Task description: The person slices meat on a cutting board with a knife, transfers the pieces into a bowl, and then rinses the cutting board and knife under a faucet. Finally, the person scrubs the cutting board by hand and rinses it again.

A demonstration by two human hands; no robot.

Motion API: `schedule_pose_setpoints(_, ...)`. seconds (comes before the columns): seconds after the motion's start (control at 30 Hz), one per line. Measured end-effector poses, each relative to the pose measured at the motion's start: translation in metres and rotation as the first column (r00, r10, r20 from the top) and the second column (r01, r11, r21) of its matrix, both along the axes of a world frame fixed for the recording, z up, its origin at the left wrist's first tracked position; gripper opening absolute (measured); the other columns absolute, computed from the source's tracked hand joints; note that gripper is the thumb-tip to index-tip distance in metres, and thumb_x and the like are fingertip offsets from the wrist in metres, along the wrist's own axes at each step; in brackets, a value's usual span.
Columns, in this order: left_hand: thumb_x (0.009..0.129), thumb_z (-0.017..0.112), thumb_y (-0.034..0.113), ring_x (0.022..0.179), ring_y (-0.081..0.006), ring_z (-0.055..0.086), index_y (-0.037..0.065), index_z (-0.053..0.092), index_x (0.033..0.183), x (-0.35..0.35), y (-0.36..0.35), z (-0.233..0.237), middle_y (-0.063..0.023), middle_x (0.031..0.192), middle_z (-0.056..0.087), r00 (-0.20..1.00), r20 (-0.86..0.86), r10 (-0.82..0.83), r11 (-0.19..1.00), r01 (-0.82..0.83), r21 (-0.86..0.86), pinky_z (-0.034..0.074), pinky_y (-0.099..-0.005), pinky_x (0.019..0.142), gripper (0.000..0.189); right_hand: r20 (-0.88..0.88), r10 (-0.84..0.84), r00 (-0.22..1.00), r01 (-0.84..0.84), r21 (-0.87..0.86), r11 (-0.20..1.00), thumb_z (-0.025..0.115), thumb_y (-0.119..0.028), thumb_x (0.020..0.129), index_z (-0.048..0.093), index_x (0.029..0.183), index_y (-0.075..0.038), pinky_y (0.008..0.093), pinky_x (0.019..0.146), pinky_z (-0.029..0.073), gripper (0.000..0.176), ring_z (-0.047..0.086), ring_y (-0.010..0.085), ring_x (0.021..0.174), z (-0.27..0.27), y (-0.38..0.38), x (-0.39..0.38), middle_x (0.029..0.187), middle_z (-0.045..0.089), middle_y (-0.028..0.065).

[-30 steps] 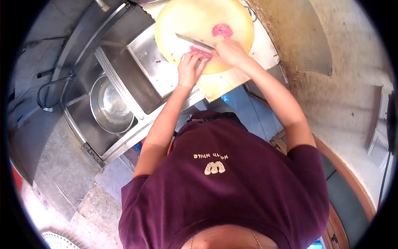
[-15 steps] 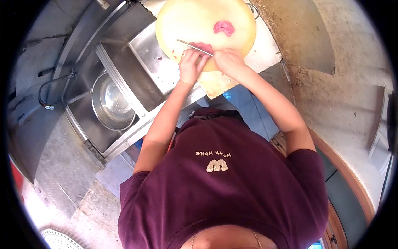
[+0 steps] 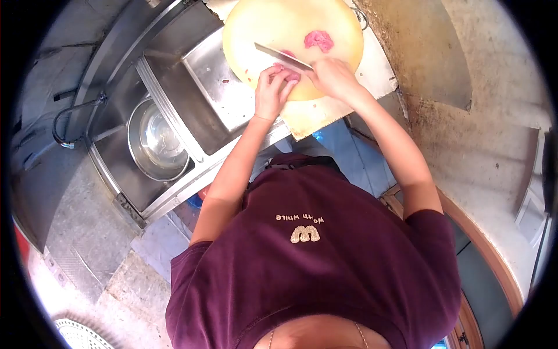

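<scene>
A round, pale yellow chopping board (image 3: 256,23) lies at the top of the head view. My right hand (image 3: 334,77) is wrapped round the handle of a knife (image 3: 283,56), whose blade points up and to the left across the board. Just below the blade, the fingers of my left hand (image 3: 271,93) are curled on a piece of raw meat (image 3: 292,75), pressing it to the board. A bit of pink meat shows on the far side of the blade. Farther up and to the right lies a separate lump of raw meat (image 3: 319,41).
Left of the board is a steel sink (image 3: 192,87) with a divider. A round metal bowl (image 3: 136,145) sits in its left basin, near a curved tap (image 3: 64,131). A stained wall (image 3: 453,116) rises on the right.
The knife and my right hand have lifted up and to the right, off my left fingertips. More of the meat now shows beside my left fingers, and the whole view has shifted slightly.
</scene>
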State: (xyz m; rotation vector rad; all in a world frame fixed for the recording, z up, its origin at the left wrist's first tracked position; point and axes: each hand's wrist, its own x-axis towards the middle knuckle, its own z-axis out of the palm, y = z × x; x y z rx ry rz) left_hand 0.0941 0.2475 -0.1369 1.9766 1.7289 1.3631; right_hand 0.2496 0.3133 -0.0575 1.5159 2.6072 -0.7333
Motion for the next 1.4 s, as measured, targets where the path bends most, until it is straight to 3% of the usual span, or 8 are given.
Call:
schedule_pose_setpoints(0.17,0.067,0.073,0.01,0.08,-0.0255,0.056,0.007,0.063,0.08,-0.004,-0.003,-0.007,-0.0057,0.08,0.058,0.997,-0.034,-0.072,0.997,0.071,-0.021,0.047,-0.0341,0.071,0.017,0.213,-0.012,0.977,0.032,-0.092,0.995,0.053,-0.016,0.078,0.065,0.078,-0.001,0.0442,0.071,0.048,0.019,0.063,0.0333,0.077,0.031,-0.051,0.029,0.076,0.063,0.0208)
schedule_pose_setpoints(0.37,0.066,0.073,0.009,0.079,-0.0266,0.057,0.006,0.063,0.08,-0.004,-0.003,-0.009,-0.0074,0.083,0.06,0.998,-0.046,-0.045,0.998,0.044,-0.036,0.047,-0.0336,0.071,0.016,-0.011,0.116,0.993,-0.116,0.016,0.993,0.038,-0.011,0.084,0.06,0.087,0.004,0.0447,0.069,0.049,0.027,0.063,0.0342,0.079,-0.004,-0.025,-0.013,0.082,0.062,0.0232)
schedule_pose_setpoints(0.67,0.067,0.07,0.007,0.084,-0.0278,0.057,0.004,0.062,0.085,-0.007,-0.008,-0.011,-0.0101,0.088,0.061,0.997,-0.045,-0.06,0.991,0.054,-0.119,0.047,-0.0346,0.075,0.02,0.086,-0.119,0.989,0.126,-0.09,0.988,0.042,-0.01,0.079,0.061,0.086,0.003,0.0436,0.074,0.048,0.023,0.062,0.0348,0.086,-0.006,-0.056,0.01,0.088,0.062,0.0224)
schedule_pose_setpoints(0.8,0.067,0.072,0.009,0.081,-0.0259,0.057,0.006,0.064,0.084,-0.005,0.0,-0.006,-0.008,0.086,0.06,0.996,-0.036,-0.084,0.996,0.082,-0.036,0.047,-0.0338,0.072,0.019,-0.018,0.046,0.999,-0.046,-0.001,0.999,0.049,-0.016,0.08,0.062,0.089,0.002,0.0399,0.068,0.05,0.024,0.065,0.0279,0.082,-0.011,-0.005,-0.03,0.085,0.064,0.0206)
schedule_pose_setpoints(0.9,0.068,0.072,0.01,0.08,-0.0262,0.057,0.005,0.064,0.083,-0.003,-0.008,0.008,-0.0092,0.086,0.06,0.993,-0.058,-0.105,0.994,0.103,-0.033,0.047,-0.0341,0.072,0.018,0.015,-0.108,0.994,0.101,-0.497,0.862,0.052,-0.02,0.081,0.063,0.087,0.001,0.0385,0.067,0.05,0.025,0.066,0.0264,0.077,0.002,0.03,-0.021,0.08,0.064,0.0204)
schedule_pose_setpoints(1.03,0.068,0.072,0.01,0.077,-0.0249,0.056,0.006,0.064,0.082,-0.002,-0.004,0.004,-0.0091,0.082,0.06,0.995,-0.084,-0.052,0.999,0.052,0.005,0.047,-0.0335,0.072,0.017,-0.073,-0.033,0.997,0.035,0.021,0.999,0.052,-0.024,0.085,0.061,0.075,0.0,0.0411,0.061,0.049,0.027,0.063,0.0324,0.066,0.007,-0.017,0.013,0.068,0.063,0.0177)
schedule_pose_setpoints(1.2,0.069,0.072,0.011,0.078,-0.0224,0.058,0.01,0.065,0.082,-0.001,-0.007,-0.003,-0.0048,0.083,0.061,0.999,0.007,-0.038,0.998,0.038,-0.044,0.048,-0.0319,0.071,0.015,0.146,-0.017,0.989,0.028,-0.077,0.997,0.047,-0.014,0.08,0.063,0.082,0.001,0.043,0.069,0.049,0.022,0.063,0.0335,0.079,0.036,-0.056,0.035,0.08,0.063,0.0211)
schedule_pose_setpoints(1.4,0.069,0.072,0.011,0.079,-0.0234,0.059,0.009,0.064,0.081,0.0,-0.008,-0.004,-0.0059,0.083,0.061,0.999,0.012,-0.044,0.997,0.045,-0.062,0.048,-0.0322,0.071,0.015,0.036,0.006,0.999,-0.006,-0.004,1.0,0.052,-0.017,0.079,0.063,0.082,0.002,0.0441,0.071,0.048,0.022,0.062,0.0357,0.078,-0.017,-0.021,-0.009,0.078,0.062,0.0229)
